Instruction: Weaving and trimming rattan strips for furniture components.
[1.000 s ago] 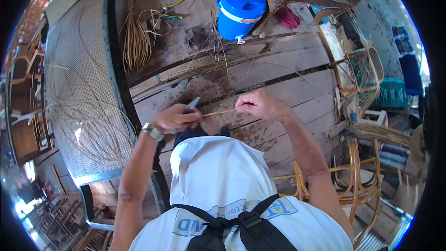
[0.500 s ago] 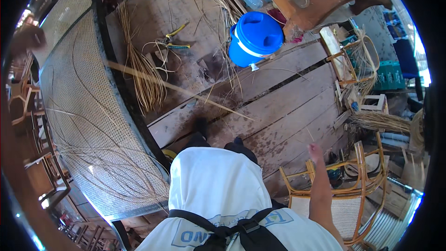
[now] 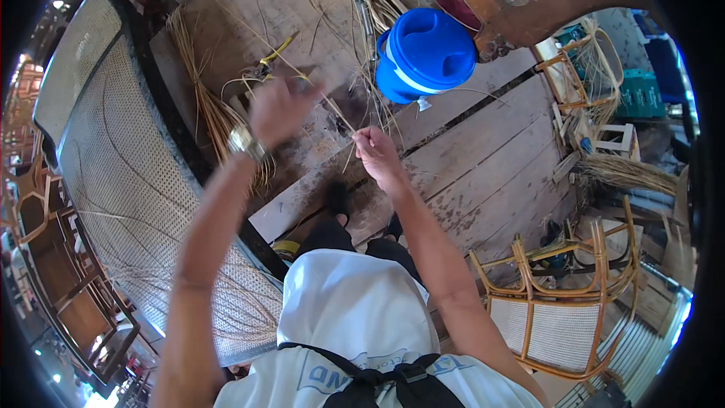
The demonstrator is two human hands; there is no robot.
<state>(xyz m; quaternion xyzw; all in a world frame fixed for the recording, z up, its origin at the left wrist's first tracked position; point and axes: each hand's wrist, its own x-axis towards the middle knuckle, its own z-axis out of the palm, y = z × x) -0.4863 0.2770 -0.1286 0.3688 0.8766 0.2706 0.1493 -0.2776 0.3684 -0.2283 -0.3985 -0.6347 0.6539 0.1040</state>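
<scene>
A thin, pale cane strip (image 3: 340, 115) slants through the air in front of me. My right hand (image 3: 377, 157) pinches it between thumb and fingertips over the wooden floor. Just to the left and a little farther off, my left hand (image 3: 283, 109) is beside the strip, smeared by motion, so its grip does not show. A metal-banded watch (image 3: 247, 143) is on my left wrist. Beneath that hand, a bundle of cane strands (image 3: 208, 109) lies on the floor, partly hidden. At my left stands a large woven cane panel (image 3: 124, 155) with a dark frame and loose strands across it.
A blue water cooler jug (image 3: 427, 53) with a white tap stands ahead on the right. Yellow-handled tool (image 3: 279, 49) and loose strands lie on the floor. A carved wooden furniture piece (image 3: 521, 19) is at far right; a cane chair (image 3: 563, 325) lies near right.
Both hands have come inward from the far left and right sides to the middle. The long strip that stretched across the view is now at my right fingertips.
</scene>
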